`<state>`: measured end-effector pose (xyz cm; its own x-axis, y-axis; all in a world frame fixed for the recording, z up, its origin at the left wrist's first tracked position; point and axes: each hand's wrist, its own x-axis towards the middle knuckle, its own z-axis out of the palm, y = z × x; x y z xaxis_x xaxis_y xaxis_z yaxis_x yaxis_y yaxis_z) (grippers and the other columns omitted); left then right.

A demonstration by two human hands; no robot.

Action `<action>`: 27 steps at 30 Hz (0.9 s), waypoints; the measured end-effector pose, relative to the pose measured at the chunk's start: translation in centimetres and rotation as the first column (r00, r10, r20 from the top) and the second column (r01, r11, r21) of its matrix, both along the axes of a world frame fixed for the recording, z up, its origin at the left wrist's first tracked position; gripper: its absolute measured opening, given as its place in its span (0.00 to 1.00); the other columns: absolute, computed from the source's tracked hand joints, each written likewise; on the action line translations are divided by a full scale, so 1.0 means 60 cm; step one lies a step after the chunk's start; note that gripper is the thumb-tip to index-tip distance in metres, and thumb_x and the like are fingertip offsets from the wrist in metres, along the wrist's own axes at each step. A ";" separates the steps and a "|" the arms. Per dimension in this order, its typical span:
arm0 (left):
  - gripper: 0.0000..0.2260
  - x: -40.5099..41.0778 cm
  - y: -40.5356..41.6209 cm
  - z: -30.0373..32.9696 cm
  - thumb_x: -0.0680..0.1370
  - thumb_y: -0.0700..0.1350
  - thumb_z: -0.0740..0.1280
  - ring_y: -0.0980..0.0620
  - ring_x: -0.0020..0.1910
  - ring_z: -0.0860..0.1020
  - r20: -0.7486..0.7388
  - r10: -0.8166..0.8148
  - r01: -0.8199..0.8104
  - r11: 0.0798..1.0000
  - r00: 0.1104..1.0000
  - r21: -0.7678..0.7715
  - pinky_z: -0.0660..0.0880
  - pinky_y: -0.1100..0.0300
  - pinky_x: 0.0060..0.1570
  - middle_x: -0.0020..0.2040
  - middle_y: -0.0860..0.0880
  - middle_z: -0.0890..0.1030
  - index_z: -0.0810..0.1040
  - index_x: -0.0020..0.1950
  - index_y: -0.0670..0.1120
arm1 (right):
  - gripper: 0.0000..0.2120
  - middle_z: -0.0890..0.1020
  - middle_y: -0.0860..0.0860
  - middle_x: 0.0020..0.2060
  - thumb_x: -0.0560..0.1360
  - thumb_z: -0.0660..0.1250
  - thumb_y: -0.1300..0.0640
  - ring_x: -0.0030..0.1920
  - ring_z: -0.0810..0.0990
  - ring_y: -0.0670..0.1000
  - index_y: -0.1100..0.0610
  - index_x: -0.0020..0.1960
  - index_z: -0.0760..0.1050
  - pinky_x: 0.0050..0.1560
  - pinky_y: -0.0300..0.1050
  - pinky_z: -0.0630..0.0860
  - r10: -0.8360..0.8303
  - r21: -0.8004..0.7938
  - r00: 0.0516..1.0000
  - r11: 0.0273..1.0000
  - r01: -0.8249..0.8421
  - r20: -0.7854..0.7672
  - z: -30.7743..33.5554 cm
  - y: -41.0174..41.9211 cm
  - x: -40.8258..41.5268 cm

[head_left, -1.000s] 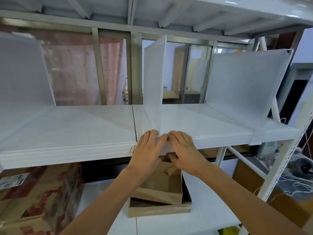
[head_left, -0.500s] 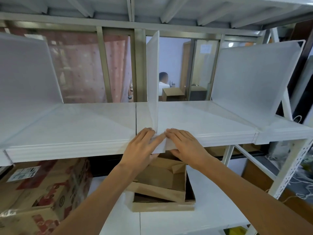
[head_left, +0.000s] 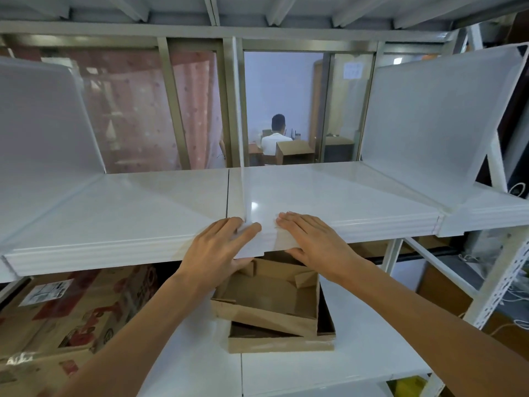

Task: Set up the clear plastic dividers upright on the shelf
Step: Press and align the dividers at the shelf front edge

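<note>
Clear plastic divider (head_left: 240, 124) is stood upright at the middle of the white shelf (head_left: 114, 213), its near foot pressed down by the flat, ungripping left hand (head_left: 220, 247) and right hand (head_left: 312, 239); if released unseated, it could be tipped sideways.

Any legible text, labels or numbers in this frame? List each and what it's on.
None readable.
White label on the printed carton, lower left: too blurred.
Paper notice in the back room: too small.
Red print on that carton: blurred, no words.

A storeroom: white metal shelving (head_left: 114, 219) holding cardboard boxes (head_left: 71, 310).
</note>
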<state>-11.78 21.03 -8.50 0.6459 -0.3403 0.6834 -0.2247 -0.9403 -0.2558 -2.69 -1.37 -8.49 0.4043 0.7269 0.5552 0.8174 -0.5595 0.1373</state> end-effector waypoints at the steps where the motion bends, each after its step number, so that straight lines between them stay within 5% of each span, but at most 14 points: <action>1: 0.27 0.000 0.003 0.000 0.65 0.51 0.79 0.47 0.42 0.77 0.005 -0.005 0.005 1.000 1.000 0.002 0.78 0.57 0.43 0.47 0.46 0.77 0.74 0.60 0.50 | 0.30 0.72 0.54 0.69 0.71 0.74 0.56 0.69 0.69 0.52 0.57 0.70 0.67 0.68 0.43 0.54 0.002 -0.006 1.000 1.000 -0.002 0.000 -0.001 0.000 0.002; 16: 0.24 -0.026 0.056 0.006 0.65 0.50 0.79 0.48 0.36 0.75 0.034 0.018 -0.018 1.000 0.999 0.010 0.73 0.59 0.33 0.41 0.46 0.74 0.79 0.58 0.48 | 0.29 0.74 0.57 0.67 0.70 0.74 0.61 0.67 0.72 0.56 0.62 0.68 0.70 0.69 0.50 0.66 0.044 0.004 0.999 0.999 -0.044 0.006 -0.005 -0.002 0.013; 23: 0.25 -0.029 0.049 0.004 0.65 0.49 0.79 0.48 0.37 0.75 -0.022 0.011 -0.012 0.996 1.000 -0.089 0.74 0.60 0.34 0.43 0.46 0.73 0.78 0.60 0.49 | 0.29 0.73 0.56 0.68 0.71 0.75 0.57 0.68 0.71 0.54 0.60 0.69 0.69 0.69 0.44 0.58 0.030 0.022 1.000 0.999 -0.030 -0.009 -0.006 0.000 0.010; 27: 0.27 -0.029 0.052 0.011 0.63 0.50 0.80 0.47 0.36 0.76 -0.008 0.007 -0.007 1.000 1.000 -0.003 0.75 0.58 0.29 0.42 0.46 0.73 0.76 0.60 0.49 | 0.29 0.72 0.55 0.69 0.72 0.74 0.55 0.69 0.70 0.53 0.59 0.70 0.67 0.68 0.43 0.55 0.032 0.003 0.999 0.999 -0.032 -0.011 0.001 -0.006 0.007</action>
<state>-13.51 24.16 -7.82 0.6535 -0.3341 0.6792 -0.2205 -0.9424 -0.2515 -2.26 -1.72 -8.42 0.3867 0.7379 0.5531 0.8364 -0.5333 0.1267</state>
